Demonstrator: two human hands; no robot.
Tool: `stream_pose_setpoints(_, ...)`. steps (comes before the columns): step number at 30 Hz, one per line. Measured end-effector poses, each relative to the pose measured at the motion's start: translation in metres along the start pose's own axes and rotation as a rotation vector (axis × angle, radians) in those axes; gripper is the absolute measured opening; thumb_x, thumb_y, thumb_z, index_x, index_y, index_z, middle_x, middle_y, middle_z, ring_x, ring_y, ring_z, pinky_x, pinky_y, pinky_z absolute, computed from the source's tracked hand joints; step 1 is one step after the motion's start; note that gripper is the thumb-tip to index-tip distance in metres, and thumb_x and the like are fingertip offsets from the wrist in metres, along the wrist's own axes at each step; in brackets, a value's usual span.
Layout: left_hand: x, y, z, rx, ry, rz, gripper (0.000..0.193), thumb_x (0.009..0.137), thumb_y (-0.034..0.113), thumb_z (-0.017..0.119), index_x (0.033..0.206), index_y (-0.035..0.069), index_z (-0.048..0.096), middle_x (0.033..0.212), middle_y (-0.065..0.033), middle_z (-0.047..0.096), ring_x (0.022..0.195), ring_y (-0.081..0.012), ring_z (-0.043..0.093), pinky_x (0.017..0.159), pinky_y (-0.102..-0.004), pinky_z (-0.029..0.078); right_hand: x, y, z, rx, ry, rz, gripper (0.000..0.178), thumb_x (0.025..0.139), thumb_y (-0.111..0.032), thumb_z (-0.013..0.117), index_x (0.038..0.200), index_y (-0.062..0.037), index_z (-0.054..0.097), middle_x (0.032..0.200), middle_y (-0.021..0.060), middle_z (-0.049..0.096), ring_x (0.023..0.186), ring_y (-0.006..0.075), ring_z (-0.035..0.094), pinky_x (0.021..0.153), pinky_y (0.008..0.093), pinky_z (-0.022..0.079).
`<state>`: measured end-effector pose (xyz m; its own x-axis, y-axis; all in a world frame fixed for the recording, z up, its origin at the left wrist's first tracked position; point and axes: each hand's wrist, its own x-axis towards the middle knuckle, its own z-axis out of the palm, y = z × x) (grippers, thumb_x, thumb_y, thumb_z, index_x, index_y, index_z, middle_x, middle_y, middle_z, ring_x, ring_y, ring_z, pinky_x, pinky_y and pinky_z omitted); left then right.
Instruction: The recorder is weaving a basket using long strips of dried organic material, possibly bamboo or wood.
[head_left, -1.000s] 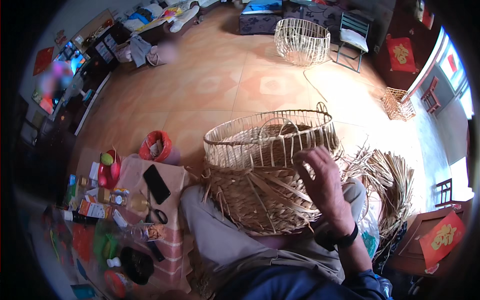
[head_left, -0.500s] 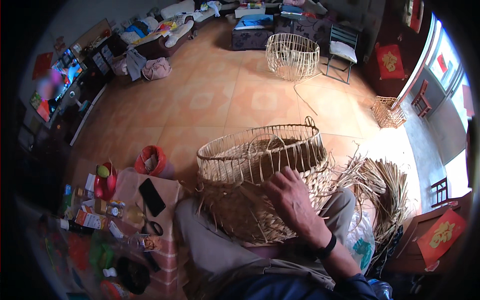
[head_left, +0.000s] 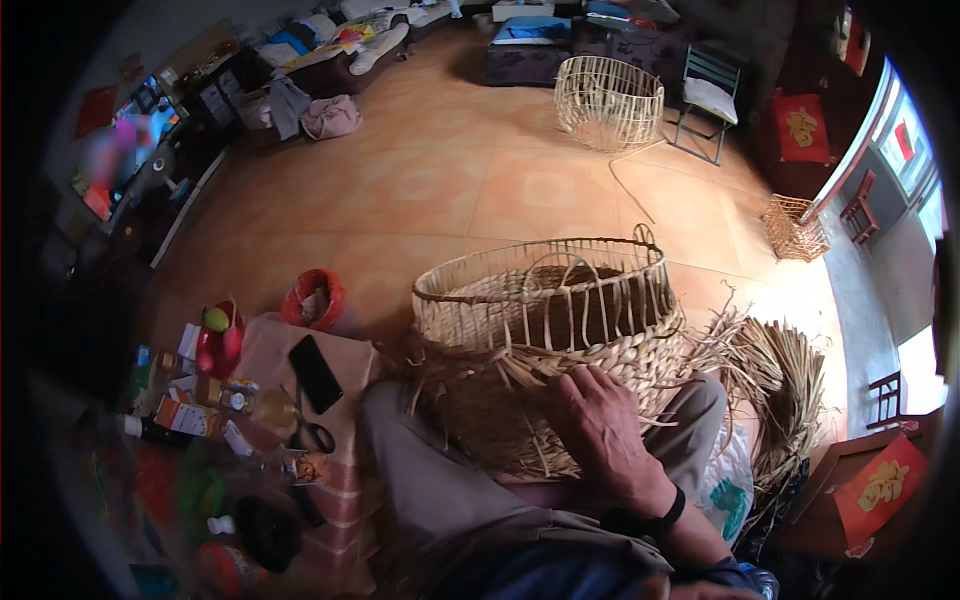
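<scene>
A half-woven straw basket [head_left: 545, 345] sits tilted in my lap, between my knees. Thick plaited straw covers its lower wall, while the upper part is bare upright ribs under a thin rim. My right hand [head_left: 600, 425], with a dark band at the wrist, is at the near side of the weave. Its fingers are curled and closed around a straw strand at the upper edge of the plaiting; the fingertips are partly hidden. Loose straw ends stick out around the wall. My left hand does not show.
A bundle of dry straw [head_left: 785, 390] lies to my right by a plastic bag [head_left: 730, 485]. At left, a cluttered low table holds a phone [head_left: 316, 373] and scissors [head_left: 314, 432], with a red bin [head_left: 314, 298] behind. Farther off stand a basket frame [head_left: 608, 105] and a chair [head_left: 708, 100].
My right hand has moved down and slightly right along the basket wall, from near the ribs to the plaited part. The whole view has shifted a little, blurring slightly.
</scene>
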<state>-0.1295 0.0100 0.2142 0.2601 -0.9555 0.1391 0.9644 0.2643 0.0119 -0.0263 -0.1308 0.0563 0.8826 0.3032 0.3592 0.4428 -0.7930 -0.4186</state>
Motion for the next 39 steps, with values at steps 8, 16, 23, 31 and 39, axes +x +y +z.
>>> stream_pose_setpoints(8, -0.042, 0.076, -0.135, -0.102, 0.302, 0.517, 0.041, 0.108, 0.031, 0.048, 0.124, -0.006, 0.058, 0.118, -0.0223, 0.068, 0.111, -0.0333, 0.067, 0.095, -0.0411, 0.057, -0.004, 0.002, -0.012, -0.127, 0.066, 0.043, 0.013, 0.085, -0.01, 0.06, 0.095, -0.0049, 0.053, 0.085, 0.0122, 0.052, 0.083, 0.0322, 0.056, 0.069, 0.0445, 0.045)
stream_pose_setpoints(16, -0.073, 0.141, -0.154, -0.096, 0.395, 0.756, 0.029, 0.105, 0.02, 0.052, 0.119, -0.003, 0.062, 0.095, -0.0088, 0.058, 0.077, -0.016, 0.052, 0.064, -0.0269, 0.048, -0.001, -0.021, 0.015, -0.079, -0.055, 0.185, 0.016, 0.088, -0.013, 0.062, 0.1, -0.0036, 0.056, 0.087, 0.0133, 0.055, 0.09, 0.0326, 0.059, 0.072, 0.0456, 0.047)
stream_pose_setpoints(23, -0.079, 0.134, -0.174, 0.056, 0.421, 0.791, 0.026, 0.107, 0.022, 0.05, 0.116, 0.0, 0.061, 0.095, -0.0105, 0.06, 0.076, -0.0178, 0.052, 0.058, -0.0283, 0.05, 0.018, -0.027, 0.027, -0.214, 0.031, 0.016, 0.019, 0.078, -0.009, 0.059, 0.095, -0.0012, 0.056, 0.093, 0.0161, 0.049, 0.09, 0.0328, 0.054, 0.075, 0.0444, 0.046)
stream_pose_setpoints(31, -0.085, 0.145, -0.203, 0.162, 0.6, 0.705, 0.022, 0.106, 0.02, 0.054, 0.116, 0.001, 0.059, 0.085, -0.004, 0.057, 0.058, -0.0111, 0.05, 0.045, -0.0227, 0.04, 0.013, -0.03, 0.016, -0.115, -0.023, 0.109, 0.017, 0.081, -0.003, 0.061, 0.096, -0.0021, 0.054, 0.087, 0.0178, 0.056, 0.075, 0.0385, 0.062, 0.064, 0.0486, 0.05)
stream_pose_setpoints(39, -0.09, 0.135, -0.213, 0.079, 0.404, 0.662, 0.024, 0.105, 0.022, 0.056, 0.114, 0.001, 0.06, 0.081, -0.0047, 0.06, 0.056, -0.0108, 0.049, 0.046, -0.022, 0.038, -0.024, -0.028, 0.025, 0.177, -0.082, 0.03, 0.016, 0.087, -0.002, 0.058, 0.101, -0.0026, 0.05, 0.081, 0.0215, 0.064, 0.068, 0.041, 0.066, 0.055, 0.049, 0.051)
